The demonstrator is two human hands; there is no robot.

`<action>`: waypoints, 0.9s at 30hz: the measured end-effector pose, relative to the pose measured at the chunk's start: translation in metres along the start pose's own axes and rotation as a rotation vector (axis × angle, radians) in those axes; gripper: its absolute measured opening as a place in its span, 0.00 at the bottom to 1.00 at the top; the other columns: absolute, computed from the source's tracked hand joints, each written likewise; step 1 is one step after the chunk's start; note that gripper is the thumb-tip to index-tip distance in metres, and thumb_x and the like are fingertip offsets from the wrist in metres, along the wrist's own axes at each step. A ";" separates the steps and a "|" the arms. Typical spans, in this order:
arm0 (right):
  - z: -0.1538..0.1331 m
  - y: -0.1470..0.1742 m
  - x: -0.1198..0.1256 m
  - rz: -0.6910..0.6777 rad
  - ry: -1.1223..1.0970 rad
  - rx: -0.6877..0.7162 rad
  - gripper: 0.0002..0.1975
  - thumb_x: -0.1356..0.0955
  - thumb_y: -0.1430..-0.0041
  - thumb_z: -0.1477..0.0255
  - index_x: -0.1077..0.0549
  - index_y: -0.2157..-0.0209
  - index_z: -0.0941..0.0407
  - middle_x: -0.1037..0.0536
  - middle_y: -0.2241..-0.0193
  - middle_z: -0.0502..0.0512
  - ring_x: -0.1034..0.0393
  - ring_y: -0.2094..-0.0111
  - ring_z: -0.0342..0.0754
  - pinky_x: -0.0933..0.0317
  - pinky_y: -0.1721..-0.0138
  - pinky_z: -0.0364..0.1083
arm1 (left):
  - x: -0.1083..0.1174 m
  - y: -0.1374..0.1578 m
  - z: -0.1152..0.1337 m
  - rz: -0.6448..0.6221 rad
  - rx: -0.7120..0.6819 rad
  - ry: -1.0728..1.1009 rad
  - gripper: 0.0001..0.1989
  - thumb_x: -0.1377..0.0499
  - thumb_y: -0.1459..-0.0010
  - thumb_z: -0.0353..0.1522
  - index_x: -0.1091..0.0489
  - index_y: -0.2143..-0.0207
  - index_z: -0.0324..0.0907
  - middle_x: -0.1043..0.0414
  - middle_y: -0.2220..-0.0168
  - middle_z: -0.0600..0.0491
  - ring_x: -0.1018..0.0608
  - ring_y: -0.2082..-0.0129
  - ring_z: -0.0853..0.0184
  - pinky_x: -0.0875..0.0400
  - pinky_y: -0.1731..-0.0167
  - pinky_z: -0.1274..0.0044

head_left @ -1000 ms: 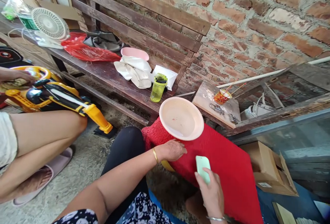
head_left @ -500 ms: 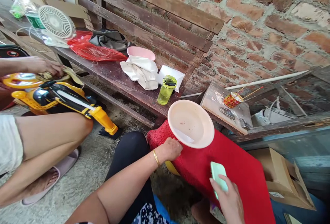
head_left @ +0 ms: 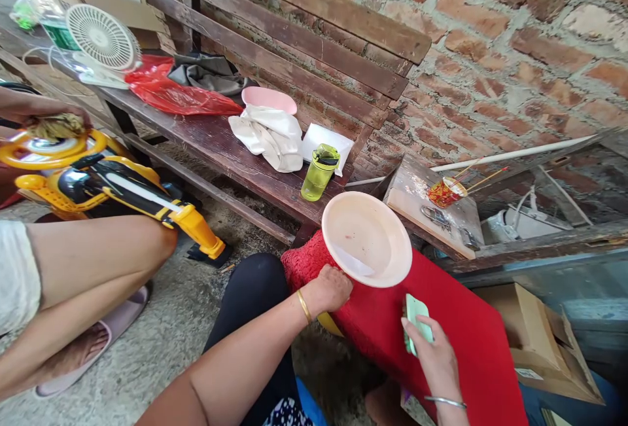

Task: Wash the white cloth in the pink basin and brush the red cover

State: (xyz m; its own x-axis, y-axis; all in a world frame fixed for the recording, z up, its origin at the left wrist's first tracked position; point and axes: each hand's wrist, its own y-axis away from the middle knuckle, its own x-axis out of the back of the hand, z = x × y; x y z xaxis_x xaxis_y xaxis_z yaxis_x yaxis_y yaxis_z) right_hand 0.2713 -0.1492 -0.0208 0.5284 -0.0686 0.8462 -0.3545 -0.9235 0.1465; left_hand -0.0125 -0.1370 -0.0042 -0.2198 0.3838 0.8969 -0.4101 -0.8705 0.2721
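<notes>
A red cloth (head_left: 471,341) is spread before me, with a rough, fuzzy part at its left end. My left hand (head_left: 334,287) is curled at the near edge of this cloth, just below the basin; its fingertips are hidden. In my right hand (head_left: 436,354) is a mint-green scrubbing brush (head_left: 417,322), held over the cloth with dark bristles showing along its left side. A pale pink basin (head_left: 367,239) stands at the far end of the cloth, with a little water and a whitish piece inside.
Behind the basin, a dark wooden bench (head_left: 206,141) carries a green bottle (head_left: 320,174), white cloth (head_left: 269,138) and a fan (head_left: 103,38). At right are a small wooden stand (head_left: 417,197) and a cardboard box (head_left: 544,341). Another person sits left beside a yellow toy vehicle (head_left: 122,184).
My right hand has turned the brush so its bristled side shows more. My left hand stays at the cloth's edge. The other person's hand has moved left.
</notes>
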 end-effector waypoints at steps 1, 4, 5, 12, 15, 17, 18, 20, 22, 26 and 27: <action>-0.007 -0.004 -0.004 -0.019 -0.075 -0.027 0.36 0.31 0.62 0.39 0.24 0.60 0.53 0.21 0.66 0.58 0.26 0.63 0.59 0.34 0.63 0.53 | -0.002 -0.002 -0.001 0.003 0.000 0.001 0.13 0.43 0.35 0.30 0.23 0.54 0.31 0.21 0.56 0.33 0.19 0.54 0.50 0.27 0.54 0.61; -0.039 -0.009 -0.033 -0.048 -0.181 -0.043 0.33 0.30 0.62 0.41 0.27 0.64 0.53 0.21 0.70 0.57 0.26 0.67 0.58 0.34 0.66 0.52 | -0.009 -0.007 -0.003 0.032 -0.006 -0.002 0.13 0.43 0.35 0.30 0.23 0.54 0.32 0.21 0.56 0.34 0.20 0.54 0.51 0.28 0.53 0.61; -0.050 -0.009 -0.044 -0.029 -0.160 -0.019 0.31 0.30 0.62 0.42 0.28 0.66 0.53 0.21 0.71 0.58 0.26 0.67 0.59 0.34 0.66 0.52 | -0.011 -0.009 -0.004 0.038 -0.006 -0.002 0.13 0.43 0.35 0.30 0.23 0.55 0.32 0.21 0.56 0.34 0.20 0.54 0.51 0.28 0.53 0.61; -0.033 -0.014 -0.042 -0.019 0.156 0.094 0.24 0.32 0.56 0.48 0.29 0.63 0.52 0.23 0.65 0.58 0.28 0.59 0.58 0.34 0.57 0.51 | -0.024 -0.010 -0.005 0.150 -0.046 -0.036 0.10 0.43 0.36 0.28 0.24 0.56 0.34 0.21 0.58 0.37 0.19 0.56 0.53 0.28 0.53 0.63; 0.018 -0.027 0.005 -0.019 0.253 -0.079 0.26 0.33 0.53 0.49 0.27 0.57 0.52 0.23 0.62 0.58 0.27 0.56 0.57 0.34 0.55 0.51 | -0.027 -0.009 0.001 0.182 -0.075 -0.065 0.10 0.43 0.35 0.28 0.24 0.57 0.35 0.21 0.62 0.39 0.19 0.59 0.54 0.28 0.54 0.63; 0.043 -0.029 0.031 0.025 0.287 -0.193 0.29 0.34 0.51 0.50 0.27 0.52 0.54 0.24 0.62 0.60 0.27 0.56 0.58 0.34 0.54 0.52 | -0.027 -0.008 0.007 0.166 -0.144 -0.076 0.10 0.45 0.34 0.29 0.24 0.58 0.36 0.22 0.64 0.41 0.19 0.59 0.55 0.28 0.53 0.63; 0.049 -0.027 0.038 0.052 0.302 -0.223 0.31 0.35 0.50 0.50 0.28 0.49 0.54 0.24 0.62 0.60 0.27 0.56 0.59 0.34 0.55 0.53 | -0.027 -0.009 0.011 0.170 -0.187 -0.077 0.10 0.45 0.33 0.30 0.25 0.59 0.37 0.22 0.63 0.42 0.19 0.58 0.55 0.28 0.52 0.64; 0.045 -0.015 0.035 0.090 0.306 -0.194 0.34 0.35 0.48 0.50 0.29 0.45 0.55 0.25 0.61 0.61 0.27 0.57 0.60 0.34 0.54 0.55 | -0.028 -0.011 0.019 0.205 -0.270 -0.065 0.10 0.46 0.32 0.31 0.25 0.57 0.38 0.23 0.58 0.42 0.21 0.53 0.57 0.28 0.49 0.66; 0.027 0.003 0.012 0.070 0.254 -0.026 0.33 0.36 0.46 0.51 0.28 0.44 0.54 0.26 0.59 0.60 0.28 0.56 0.58 0.34 0.52 0.54 | -0.033 -0.016 0.025 0.260 -0.328 -0.039 0.12 0.48 0.30 0.31 0.27 0.51 0.39 0.24 0.50 0.42 0.23 0.47 0.58 0.30 0.46 0.68; -0.007 0.029 -0.034 0.001 0.156 0.365 0.26 0.36 0.43 0.60 0.26 0.45 0.53 0.26 0.56 0.59 0.30 0.53 0.55 0.36 0.49 0.51 | -0.049 -0.029 0.030 0.336 -0.375 -0.011 0.18 0.48 0.29 0.33 0.33 0.40 0.39 0.32 0.38 0.42 0.32 0.36 0.60 0.37 0.38 0.68; -0.005 0.029 -0.035 0.005 0.159 0.386 0.25 0.36 0.43 0.62 0.25 0.46 0.52 0.26 0.56 0.59 0.30 0.53 0.55 0.36 0.48 0.52 | -0.051 -0.030 0.032 0.340 -0.378 -0.013 0.19 0.48 0.29 0.35 0.34 0.39 0.39 0.34 0.36 0.43 0.33 0.35 0.59 0.39 0.37 0.68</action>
State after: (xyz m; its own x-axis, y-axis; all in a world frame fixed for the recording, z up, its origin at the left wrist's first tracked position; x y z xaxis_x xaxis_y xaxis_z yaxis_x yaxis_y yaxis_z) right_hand 0.2383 -0.1715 -0.0436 0.3909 -0.0426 0.9195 -0.0256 -0.9990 -0.0354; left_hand 0.0391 -0.1400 -0.0474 -0.3863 0.0923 0.9177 -0.6098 -0.7721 -0.1790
